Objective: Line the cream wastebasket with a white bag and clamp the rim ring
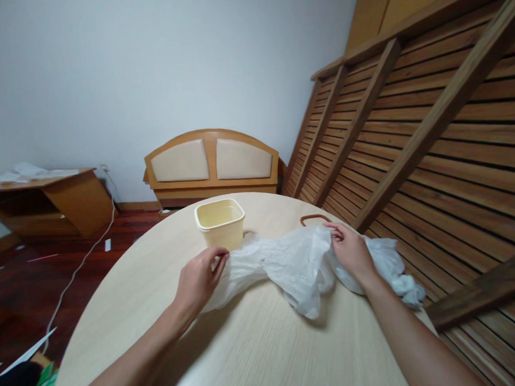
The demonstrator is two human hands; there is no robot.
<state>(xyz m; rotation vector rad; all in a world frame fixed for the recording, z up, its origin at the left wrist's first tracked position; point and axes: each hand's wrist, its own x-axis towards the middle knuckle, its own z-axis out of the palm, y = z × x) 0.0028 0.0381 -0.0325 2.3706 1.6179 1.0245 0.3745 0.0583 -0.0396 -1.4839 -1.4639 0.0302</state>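
Note:
A crumpled white plastic bag is stretched between my two hands above the round table. My left hand pinches its left end between thumb and fingers. At the other end, my right hand grips the bag near its upper right corner. Just behind my left hand stands a pale yellow square plastic tub, upright, with its top uncovered. Beyond my right hand lies a brown ring-like piece, partly hidden by the bag. More white plastic bags lie to the right of my right wrist.
Slatted wooden panels lean close along the table's right side. Behind the table is a headboard against the wall. A low wooden desk with papers stands at the left, and a white cable crosses the dark red floor.

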